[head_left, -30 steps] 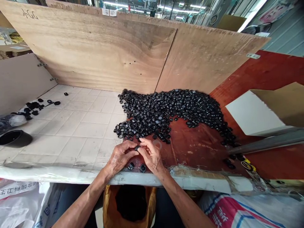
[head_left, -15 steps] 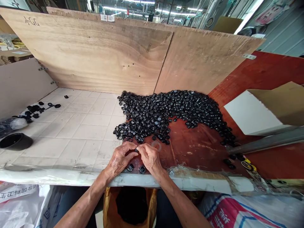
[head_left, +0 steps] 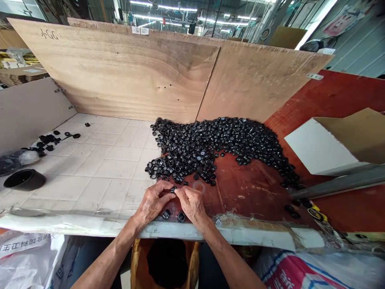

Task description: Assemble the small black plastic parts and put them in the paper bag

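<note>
Near the front edge of the table, my left hand (head_left: 154,201) and my right hand (head_left: 191,200) meet fingertip to fingertip. Between them is a small black plastic cap (head_left: 173,190), pinched by the left thumb and fingers. The right thumb and fingers press on its other side; they partly hide it. Two loose black pieces lie below the hands, one by the left thumb (head_left: 166,214) and one under the right hand (head_left: 181,216). Just beyond my fingers spreads a large pile of similar black caps (head_left: 192,144).
A tall plywood board (head_left: 135,76) closes off the back. At right stand an open white carton (head_left: 321,146) and yellow-handled scissors (head_left: 319,214). A black cup (head_left: 25,180) lies at left near scattered black pieces (head_left: 48,139). Below the edge sits an open brown bag (head_left: 136,265).
The view has shifted slightly, so the scene sits a little lower. My hands stay together, and the black cap between them shows more clearly now.
</note>
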The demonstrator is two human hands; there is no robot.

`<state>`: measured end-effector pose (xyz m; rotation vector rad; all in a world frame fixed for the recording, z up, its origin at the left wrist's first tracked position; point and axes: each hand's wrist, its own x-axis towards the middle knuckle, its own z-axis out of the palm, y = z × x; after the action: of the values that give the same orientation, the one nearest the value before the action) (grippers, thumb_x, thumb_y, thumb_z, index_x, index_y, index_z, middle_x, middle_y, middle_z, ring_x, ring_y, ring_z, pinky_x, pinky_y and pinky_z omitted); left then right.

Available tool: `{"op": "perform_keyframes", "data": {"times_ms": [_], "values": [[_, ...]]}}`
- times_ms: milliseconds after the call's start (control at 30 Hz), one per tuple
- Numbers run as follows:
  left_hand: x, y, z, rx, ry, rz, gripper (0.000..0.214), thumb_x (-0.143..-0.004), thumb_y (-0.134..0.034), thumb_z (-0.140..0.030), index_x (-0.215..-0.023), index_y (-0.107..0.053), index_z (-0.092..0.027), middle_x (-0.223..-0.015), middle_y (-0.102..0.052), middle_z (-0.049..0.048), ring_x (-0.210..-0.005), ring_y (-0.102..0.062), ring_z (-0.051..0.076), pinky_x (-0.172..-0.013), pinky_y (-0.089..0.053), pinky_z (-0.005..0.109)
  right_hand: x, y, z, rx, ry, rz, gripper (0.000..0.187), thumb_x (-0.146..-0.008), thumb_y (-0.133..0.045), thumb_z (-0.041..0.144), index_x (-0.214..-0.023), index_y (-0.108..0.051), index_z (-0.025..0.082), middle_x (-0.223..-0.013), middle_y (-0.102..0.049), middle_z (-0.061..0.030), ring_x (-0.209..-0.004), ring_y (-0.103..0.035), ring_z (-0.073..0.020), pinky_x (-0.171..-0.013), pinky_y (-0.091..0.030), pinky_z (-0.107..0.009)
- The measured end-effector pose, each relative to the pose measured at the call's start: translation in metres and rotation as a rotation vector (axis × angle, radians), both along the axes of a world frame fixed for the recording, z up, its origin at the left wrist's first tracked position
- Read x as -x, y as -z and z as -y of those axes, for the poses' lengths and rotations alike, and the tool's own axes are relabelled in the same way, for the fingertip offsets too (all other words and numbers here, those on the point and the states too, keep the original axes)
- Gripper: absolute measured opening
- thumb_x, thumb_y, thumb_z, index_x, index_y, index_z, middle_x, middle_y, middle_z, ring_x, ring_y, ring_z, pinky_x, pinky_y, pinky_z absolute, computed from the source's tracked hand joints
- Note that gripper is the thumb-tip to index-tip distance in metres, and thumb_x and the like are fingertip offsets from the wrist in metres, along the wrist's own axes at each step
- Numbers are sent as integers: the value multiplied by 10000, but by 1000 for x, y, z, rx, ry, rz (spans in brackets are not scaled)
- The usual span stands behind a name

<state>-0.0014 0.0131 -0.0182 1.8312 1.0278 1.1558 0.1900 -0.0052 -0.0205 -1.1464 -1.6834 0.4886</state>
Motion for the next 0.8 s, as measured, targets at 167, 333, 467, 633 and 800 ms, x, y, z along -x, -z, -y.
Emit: {"op": "perform_keyframes", "data": {"times_ms": [167,333,467,633,800], "values": [[0,1,0,26,-62,3,171,-939,-763,-336,-1057,-748,-214,-1022,-766,39,-929,-732,196,-876,-600,328,0,-9,5,24,-50,-29,329,-1040,-567,344,-737,-585,219,-594,-518,33,-529,-495,-133,-545,-397,-265],[0,1,0,53,-62,23,148,-932,-746,-289,-1060,-745,-215,-1034,-761,37,-918,-740,192,-854,-606,320,-1,-15,7,80,-90,-68,210,-999,-621,350,-845,-644,209,-671,-590,18,-566,-534,-141,-544,-416,-259],[0,1,2,55,-61,18,159,-932,-747,-284,-1077,-741,-217,-1032,-760,33,-923,-732,190,-859,-597,320,-3,-16,6,70,-58,-44,259,-982,-637,317,-746,-609,212,-644,-576,17,-561,-520,-140,-551,-421,-262],[1,-2,3,72,11,11,146,-952,-736,-293,-1079,-733,-221,-1051,-768,30,-986,-721,195,-933,-570,333,-3,-14,2,85,-82,-55,163,-1001,-602,302,-953,-716,196,-817,-702,-29,-709,-651,-170,-663,-504,-265],[1,-5,3,97,34,15,164,-958,-733,-311,-1097,-733,-223,-1072,-778,30,-994,-723,198,-932,-564,330,-2,-11,2,105,-52,-71,166,-1009,-609,325,-1004,-713,195,-806,-702,-21,-669,-646,-163,-649,-515,-261]]}}
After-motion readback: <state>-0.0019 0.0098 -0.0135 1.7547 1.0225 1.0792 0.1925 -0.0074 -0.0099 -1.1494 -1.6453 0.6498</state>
